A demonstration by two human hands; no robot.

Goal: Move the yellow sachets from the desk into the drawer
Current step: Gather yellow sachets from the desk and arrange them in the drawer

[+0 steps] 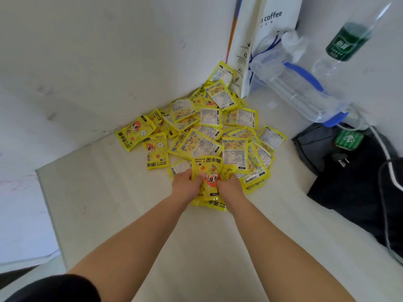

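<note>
**Both hands clamping a bunch at the near edge of the heap**

Two bare arms are stretching forward over the pale tabletop [135, 214], and the hands are meeting right at the near edge of a big heap of yellow sachets [209, 136]. The left hand [185, 185] is gripping from one side and the right hand [230, 187] from the other. The fingers [200, 176] of both are curling tight into a small bunch [209, 168] of packets squeezed between them. The top packet of that bunch is showing its printed front, a cartoon face and the words "HAND WARMER". Another packet is poking out below the wrists. I cannot tell whether the bunch is resting on the surface or just clear of it.

The rest of the heap is sprawling back into the corner where the tabletop meets the white walls, many packets lying label side up.

Off to the right, a white paper bag [268, 29] marked "coffee" is standing against the wall. A clear plastic container [301, 92] with a blue handle is lying just beside it, near a bottle [346, 40] with a green label. A black bag [359, 182] is sitting at the right edge, well apart from the hands.
</note>
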